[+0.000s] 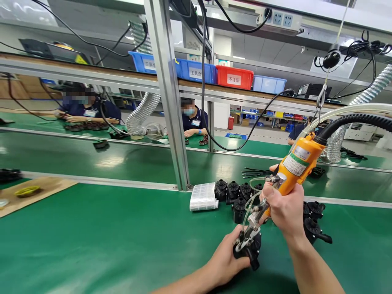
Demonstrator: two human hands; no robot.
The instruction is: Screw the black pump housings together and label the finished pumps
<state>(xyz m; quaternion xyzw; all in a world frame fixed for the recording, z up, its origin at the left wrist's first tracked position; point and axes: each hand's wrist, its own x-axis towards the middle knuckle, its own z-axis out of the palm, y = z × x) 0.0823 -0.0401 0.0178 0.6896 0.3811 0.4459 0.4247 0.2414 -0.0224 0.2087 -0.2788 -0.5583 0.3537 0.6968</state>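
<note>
My right hand (284, 206) is wrapped round an orange power screwdriver (298, 159), which hangs from a hook and has a black hose at its top. The tool slants down to the left, its metal tip touching or just over a black plastic pump housing (253, 251). Fingers of my left hand (228, 255) grip that housing from the left, low over the green bench. The exact spot under the tip is hidden by the tool's nose. Behind the tool stand several similar black housings (233, 191), and more black housings (314, 228) sit to the right of my right wrist.
A roll of white labels (203, 197) lies on the green bench (122, 232) beside a metal post (167, 94). Blue bins (196, 71) and a red bin (235, 77) line the shelf above. Across the bench, co-workers (194, 118) sit. A black cable (203, 102) droops ahead.
</note>
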